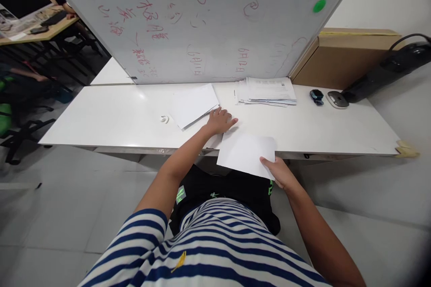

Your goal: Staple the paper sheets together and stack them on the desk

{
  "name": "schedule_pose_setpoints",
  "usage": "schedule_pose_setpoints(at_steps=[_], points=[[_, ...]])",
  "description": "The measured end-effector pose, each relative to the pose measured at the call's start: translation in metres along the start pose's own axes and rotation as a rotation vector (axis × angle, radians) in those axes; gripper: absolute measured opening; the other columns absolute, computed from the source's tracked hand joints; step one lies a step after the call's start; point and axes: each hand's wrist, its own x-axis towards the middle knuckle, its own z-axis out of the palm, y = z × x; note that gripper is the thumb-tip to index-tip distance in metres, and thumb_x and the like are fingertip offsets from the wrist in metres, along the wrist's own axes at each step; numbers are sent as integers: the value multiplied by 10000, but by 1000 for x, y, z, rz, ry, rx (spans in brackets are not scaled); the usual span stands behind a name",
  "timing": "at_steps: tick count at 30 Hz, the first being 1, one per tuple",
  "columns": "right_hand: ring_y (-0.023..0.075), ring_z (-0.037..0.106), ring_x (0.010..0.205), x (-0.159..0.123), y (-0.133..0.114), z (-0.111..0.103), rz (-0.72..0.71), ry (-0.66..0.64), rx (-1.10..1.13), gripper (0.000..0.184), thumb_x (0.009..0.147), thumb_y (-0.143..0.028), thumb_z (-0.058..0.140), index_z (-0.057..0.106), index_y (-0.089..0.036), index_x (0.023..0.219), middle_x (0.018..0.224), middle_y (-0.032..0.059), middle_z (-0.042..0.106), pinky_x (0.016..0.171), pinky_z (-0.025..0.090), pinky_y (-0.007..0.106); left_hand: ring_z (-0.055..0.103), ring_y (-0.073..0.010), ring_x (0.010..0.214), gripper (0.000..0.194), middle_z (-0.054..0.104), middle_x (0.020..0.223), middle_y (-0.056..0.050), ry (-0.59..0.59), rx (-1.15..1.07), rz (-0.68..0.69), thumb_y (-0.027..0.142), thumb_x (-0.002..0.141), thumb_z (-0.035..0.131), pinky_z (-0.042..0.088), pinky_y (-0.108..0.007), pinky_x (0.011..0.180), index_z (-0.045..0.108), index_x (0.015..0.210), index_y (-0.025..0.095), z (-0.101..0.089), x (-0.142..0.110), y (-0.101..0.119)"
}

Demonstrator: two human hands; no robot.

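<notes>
My right hand [278, 171] pinches the near right corner of a blank white sheet of paper [245, 152] that hangs over the front edge of the white table [101, 121]. My left hand [220, 121] rests on the table just behind that sheet, fingers loosely curled with the fingertips on the tabletop, beside a small stack of blank white paper [193, 104] lying to its left. Nothing is visible in the left hand.
A pile of printed papers [266, 92] lies at the back right. A dark small device [316, 97] and a grey one [337, 99] sit further right, near a black appliance [387, 71] and cardboard box [350, 54]. A whiteboard [202, 18] leans behind. A small white object [164, 119] lies left.
</notes>
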Motion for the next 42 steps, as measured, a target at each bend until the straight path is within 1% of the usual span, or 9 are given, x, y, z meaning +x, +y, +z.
schedule_pose_setpoints(at_steps=[4,8,16,19,24,30,34,38,42], points=[[263,727,824,1,1,1,-20,0,20,308,817,-253,680,683,-87,1077,994,156,746,688,583,324,150,-334,1479,663,352,1545,-97,24,58,9,676,940,195,120,-579,1166,516,1308,227,4,1,2],[252,727,828,2,2,0,-24,5,38,248,829,-246,664,689,-102,1029,970,143,752,700,582,309,248,-333,1439,595,372,1520,-132,54,149,12,603,958,252,137,-600,1152,494,1320,197,8,3,5],[271,713,953,7,10,-5,-44,-7,23,282,809,-307,694,701,-130,1029,1057,133,740,801,584,339,325,-335,1388,561,407,1474,-168,86,233,51,518,978,251,163,-600,1148,482,1335,152,14,5,8],[273,708,975,11,17,-9,-59,-30,28,332,802,-339,704,698,-136,1066,1078,126,736,824,582,348,325,-338,1391,553,403,1474,-175,88,239,53,505,980,259,184,-592,1145,484,1332,143,14,4,9],[278,704,999,13,24,-13,-106,-56,28,430,779,-379,735,684,-136,1130,1024,114,751,839,584,361,311,-354,1402,564,384,1489,-184,78,248,50,509,979,259,187,-597,1145,480,1334,130,13,3,11],[286,700,1016,6,20,-14,-67,-87,35,426,781,-389,738,693,-147,1129,1000,109,755,860,583,382,317,-345,1402,544,385,1495,-172,68,256,42,506,976,275,185,-576,1155,488,1322,144,10,3,13],[285,695,1033,8,23,-14,-25,-62,25,448,779,-393,743,684,-150,1151,1041,107,748,871,582,379,307,-348,1408,517,379,1503,-166,73,216,30,491,974,298,165,-586,1159,488,1320,158,11,2,14],[282,683,1066,14,29,-13,-19,-26,9,439,780,-380,746,683,-161,1156,1097,103,734,893,573,362,293,-338,1420,495,373,1512,-145,104,165,28,481,974,325,102,-566,1184,486,1331,179,15,3,14],[274,682,1071,15,29,-12,-22,-46,11,430,795,-393,727,676,-160,1153,1141,102,720,890,572,357,318,-334,1402,497,382,1504,-163,108,171,33,461,976,317,107,-563,1183,495,1325,155,16,2,15]])
